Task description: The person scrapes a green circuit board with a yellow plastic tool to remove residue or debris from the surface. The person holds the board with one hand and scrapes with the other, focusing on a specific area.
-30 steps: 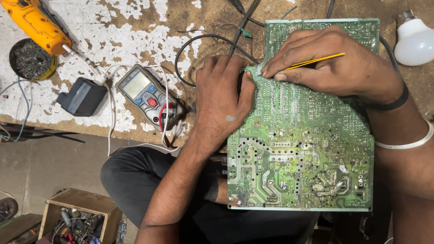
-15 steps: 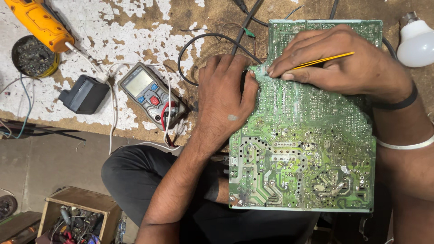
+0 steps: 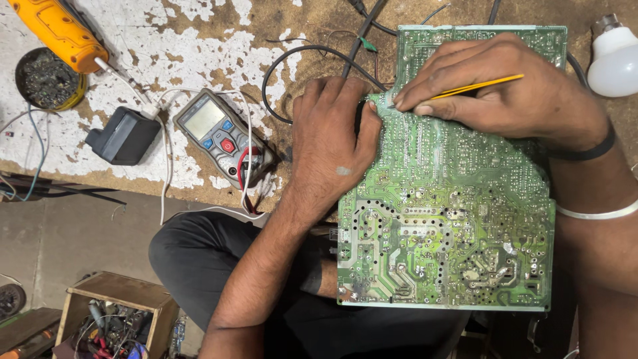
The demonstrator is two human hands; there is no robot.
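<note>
Pinched in the right hand (image 3: 512, 93) grip is a thin yellow probe (image 3: 475, 86), its tip set against the upper left corner of the green circuit board (image 3: 452, 226). The left hand (image 3: 332, 146) is laid flat, fingers spread, against the board's left edge, nothing clasped in it. The board is rested solder side up, half on the counter (image 3: 199, 40), half over the lap. A grey multimeter (image 3: 222, 136) lies nearby. Probing is judged barely begun: only this corner is touched, the rest left.

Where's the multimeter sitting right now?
In the head view the grey multimeter lies on the worn bench left of the left hand, between it and the black adapter, with white cables draped across it.
</note>
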